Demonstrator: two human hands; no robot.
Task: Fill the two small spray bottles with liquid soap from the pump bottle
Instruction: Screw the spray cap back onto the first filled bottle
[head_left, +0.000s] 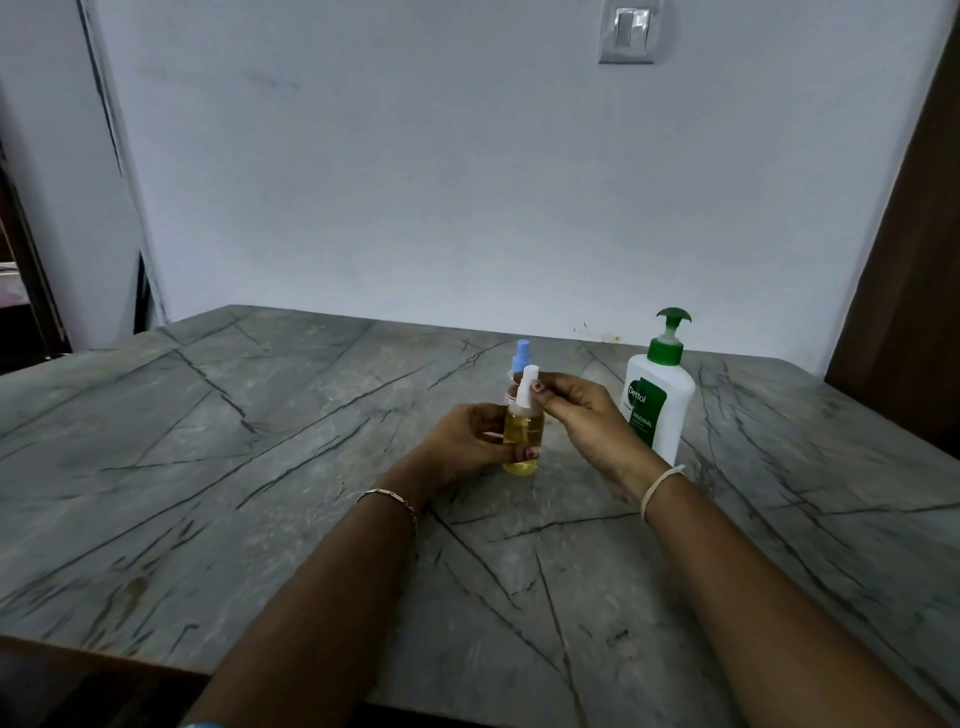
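Observation:
A small clear spray bottle (522, 434) full of yellow liquid stands upright at the table's middle, held around its body by my left hand (467, 447). Its white spray top (527, 387) is pinched by the fingertips of my right hand (582, 415). Directly behind it stands a second small spray bottle with a blue top (521, 356); its body is mostly hidden. The white pump bottle (657, 400) with a green pump and green label stands upright just right of my right hand.
The grey marble table (260, 441) spreads wide around the bottles. A white wall runs along its far edge, with a light switch (628, 34) high up. A dark wooden panel (904, 312) rises at the right.

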